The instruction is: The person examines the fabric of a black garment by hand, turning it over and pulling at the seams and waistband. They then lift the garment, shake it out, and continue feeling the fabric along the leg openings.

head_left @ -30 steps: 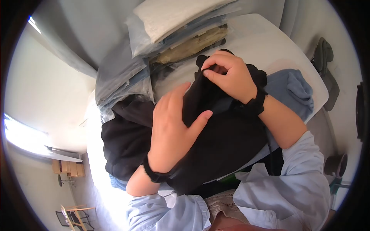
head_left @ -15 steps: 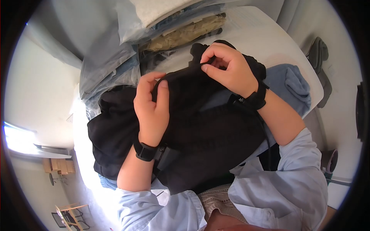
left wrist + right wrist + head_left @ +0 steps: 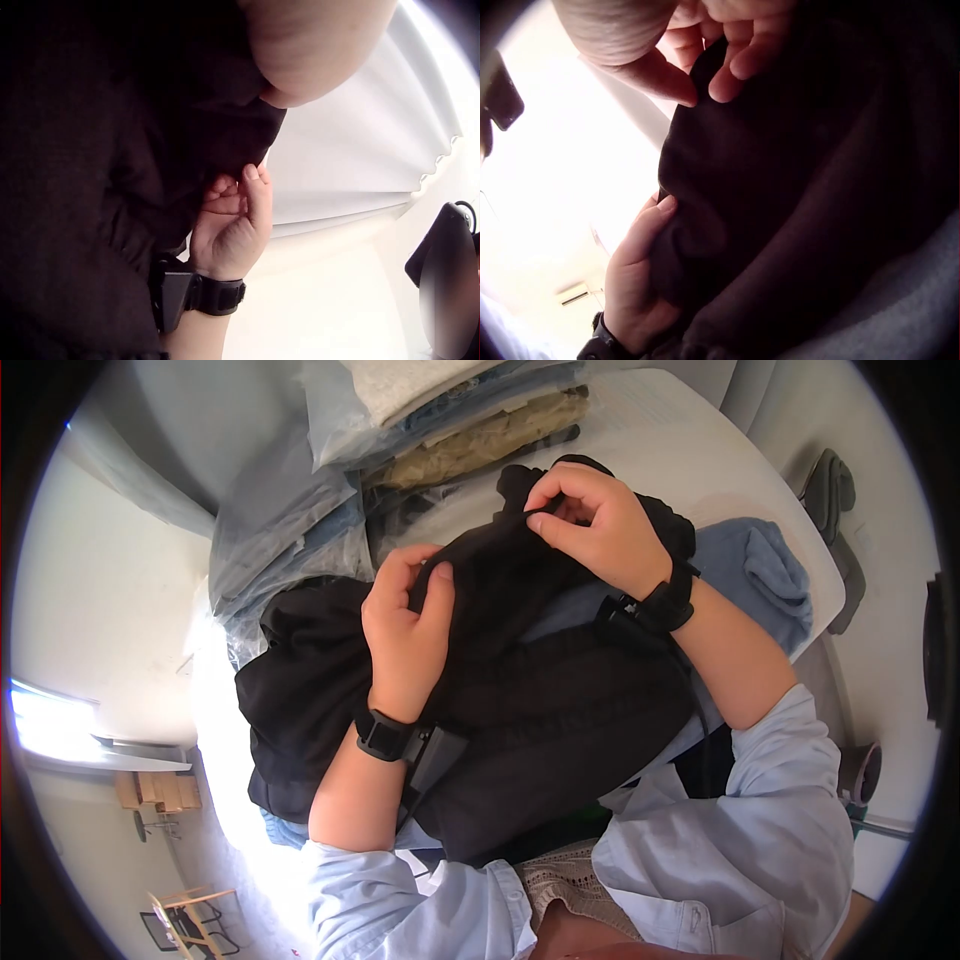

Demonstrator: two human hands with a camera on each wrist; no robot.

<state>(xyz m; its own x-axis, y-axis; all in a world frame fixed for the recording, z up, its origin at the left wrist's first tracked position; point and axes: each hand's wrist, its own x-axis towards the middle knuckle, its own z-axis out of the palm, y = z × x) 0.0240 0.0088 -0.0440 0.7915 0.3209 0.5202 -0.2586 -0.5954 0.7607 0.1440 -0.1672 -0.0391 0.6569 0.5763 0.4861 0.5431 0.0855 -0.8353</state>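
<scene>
Here, black cloth partly hides the left hand's pinching fingers.

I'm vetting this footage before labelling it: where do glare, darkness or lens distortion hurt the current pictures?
Head view: strong fisheye bending with black corners, and white glare left of the black cloth; left wrist view: the cloth so dark that many folds vanish, the background washed out at lower right; right wrist view: background at left blown out almost white, cloth deeply shaded, corners dark.
</scene>
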